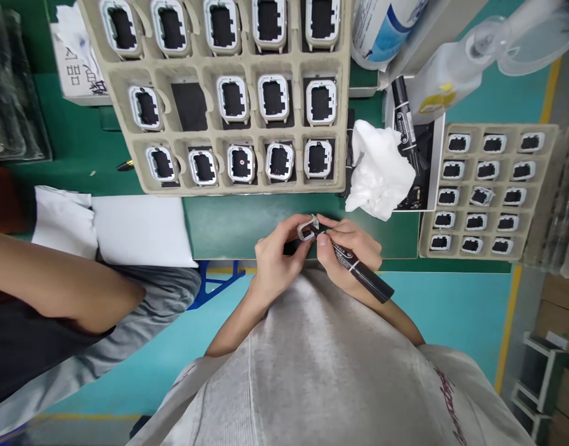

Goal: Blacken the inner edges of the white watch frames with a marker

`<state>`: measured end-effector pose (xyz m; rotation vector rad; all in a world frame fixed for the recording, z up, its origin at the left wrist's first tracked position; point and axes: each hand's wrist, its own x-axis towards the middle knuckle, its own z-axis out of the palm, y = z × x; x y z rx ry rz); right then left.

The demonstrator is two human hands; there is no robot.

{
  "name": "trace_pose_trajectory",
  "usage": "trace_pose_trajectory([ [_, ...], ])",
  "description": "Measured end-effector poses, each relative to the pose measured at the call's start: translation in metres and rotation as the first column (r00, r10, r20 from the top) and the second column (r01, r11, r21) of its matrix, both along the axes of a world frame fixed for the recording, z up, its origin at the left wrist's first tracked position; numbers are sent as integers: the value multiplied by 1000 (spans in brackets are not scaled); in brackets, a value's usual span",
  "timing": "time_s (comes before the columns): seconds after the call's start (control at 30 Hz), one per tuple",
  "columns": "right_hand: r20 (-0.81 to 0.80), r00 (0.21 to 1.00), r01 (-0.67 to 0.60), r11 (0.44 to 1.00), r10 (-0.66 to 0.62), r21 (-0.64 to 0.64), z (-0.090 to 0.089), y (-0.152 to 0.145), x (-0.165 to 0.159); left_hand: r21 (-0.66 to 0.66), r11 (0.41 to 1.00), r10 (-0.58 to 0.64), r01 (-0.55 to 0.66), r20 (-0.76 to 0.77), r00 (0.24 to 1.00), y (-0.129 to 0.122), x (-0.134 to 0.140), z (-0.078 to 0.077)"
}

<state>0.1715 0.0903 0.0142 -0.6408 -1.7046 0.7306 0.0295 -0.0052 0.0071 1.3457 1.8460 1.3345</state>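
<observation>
Close to my body, at the table's front edge, my left hand [280, 254] pinches a small watch case frame [305, 230], light-coloured and rounded like those in the trays. My right hand [351, 251] grips a black marker pen [365, 279] like a pencil, its tip end at the frame's right side. Whether the tip touches the frame I cannot tell, since fingers partly cover it. Beyond my hands lies a beige tray [240, 191] with rows of similar frames on black pads; one compartment in its middle row shows only a black pad [189, 106].
Right of the tray lie a crumpled white tissue [379, 170], another marker [403, 114] in a white box, and bottles [446, 80]. A second tray of frames [551, 139] stands at the far right. White paper [142, 229] and a co-worker's arm [56, 282] are at left.
</observation>
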Motion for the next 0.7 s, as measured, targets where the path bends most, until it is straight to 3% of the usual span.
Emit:
trace_pose_trajectory([
  [0.17, 30, 999, -22, 998, 24, -62, -2, -2, 4, 7, 1000, 5, -5, -26, 1000, -1, 0, -1],
  [0.43, 25, 1000, 12, 1000, -11, -11, -4, -2, 0, 27, 999, 23, -21, -62, 998, -2, 0, -3],
  [0.7, 42, 999, -7, 999, 9, -53, -2, -4, 4, 28, 999, 33, -31, -102, 994, -3, 2, -5],
])
